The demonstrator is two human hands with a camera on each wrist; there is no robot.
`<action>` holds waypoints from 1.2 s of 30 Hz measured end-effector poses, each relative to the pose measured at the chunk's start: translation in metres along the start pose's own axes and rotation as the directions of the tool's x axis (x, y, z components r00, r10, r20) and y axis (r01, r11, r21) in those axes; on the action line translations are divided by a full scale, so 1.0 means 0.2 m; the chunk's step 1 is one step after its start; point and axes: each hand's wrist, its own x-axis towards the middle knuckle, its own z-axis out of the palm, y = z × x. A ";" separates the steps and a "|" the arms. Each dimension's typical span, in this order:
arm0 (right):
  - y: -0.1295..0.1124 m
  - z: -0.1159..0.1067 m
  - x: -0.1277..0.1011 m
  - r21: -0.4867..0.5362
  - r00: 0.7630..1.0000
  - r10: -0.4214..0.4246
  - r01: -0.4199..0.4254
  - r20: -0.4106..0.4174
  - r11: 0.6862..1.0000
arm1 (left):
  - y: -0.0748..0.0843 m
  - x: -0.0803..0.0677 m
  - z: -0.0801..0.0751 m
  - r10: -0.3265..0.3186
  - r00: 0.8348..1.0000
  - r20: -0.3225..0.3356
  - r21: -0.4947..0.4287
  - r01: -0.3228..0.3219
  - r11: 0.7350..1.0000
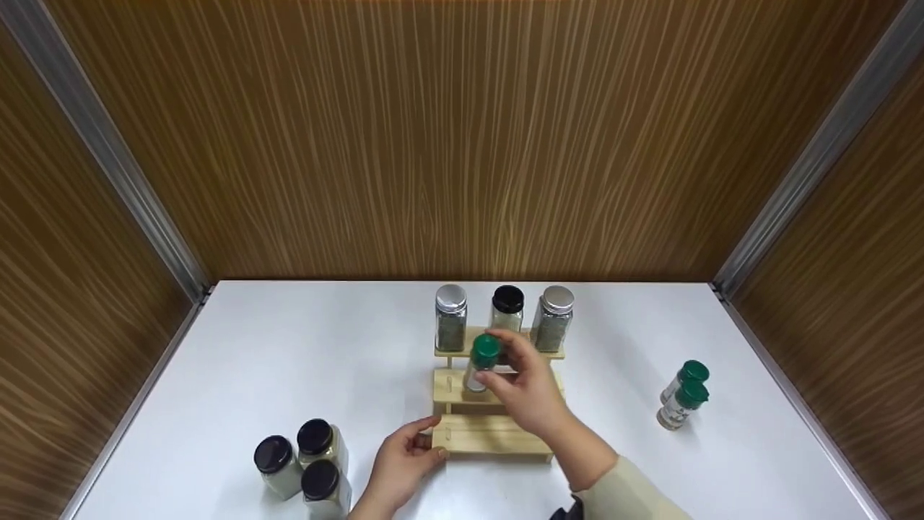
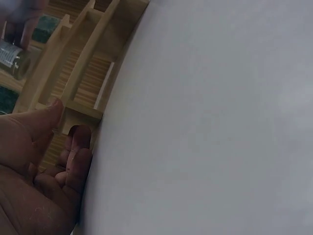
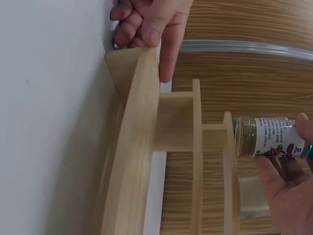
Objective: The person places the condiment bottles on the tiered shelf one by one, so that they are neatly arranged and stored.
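Pale slatted wood forms the three-step spice rack (image 1: 494, 404) on the smooth white table (image 1: 289, 361). The right hand (image 1: 530, 393) pinches a clear cylindrical green-capped jar (image 1: 480, 363) by its sides, holding it upright, its base at the middle step. The left hand (image 1: 404, 458) grips the lowest step's left end, thumb on top and fingers curled against the side. Three square glass jars (image 1: 505, 318) stand on the top step, two capped in silver, one in black.
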 end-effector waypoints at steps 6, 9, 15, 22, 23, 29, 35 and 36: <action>0.03 0.11 0.02 -0.006 0.999 0.047 -0.047 0.011 0.999 | 0.01 -0.01 0.00 -0.026 1.000 0.008 0.003 0.026 1.000; 0.05 0.16 0.02 -0.013 0.998 0.058 -0.058 0.012 0.998 | 0.01 -0.02 0.00 -0.032 0.999 0.012 0.001 0.032 0.999; 0.07 0.20 0.02 -0.067 0.999 0.049 -0.049 0.005 0.997 | 0.01 -0.01 0.01 -0.034 0.999 0.009 0.020 0.034 0.999; 0.09 0.21 0.02 -0.076 0.999 0.037 -0.037 0.003 0.996 | 0.01 -0.01 0.00 -0.008 1.000 0.008 0.002 0.008 1.000; 0.10 0.22 0.02 -0.075 0.999 0.034 -0.034 0.004 0.997 | 0.01 -0.01 0.00 -0.003 1.000 0.008 -0.004 0.003 1.000; 0.11 0.22 0.03 -0.069 1.000 0.025 -0.025 0.002 0.997 | 0.01 -0.01 0.00 -0.004 1.000 0.011 -0.015 0.005 1.000; 0.11 0.18 0.01 -0.077 0.997 0.066 -0.063 0.031 0.995 | 0.00 -0.01 -0.01 -0.001 1.000 0.014 -0.009 0.001 1.000; 0.11 0.17 -0.01 -0.080 0.997 0.074 -0.071 0.031 0.994 | 0.00 -0.01 -0.01 0.000 1.000 0.014 -0.011 0.000 1.000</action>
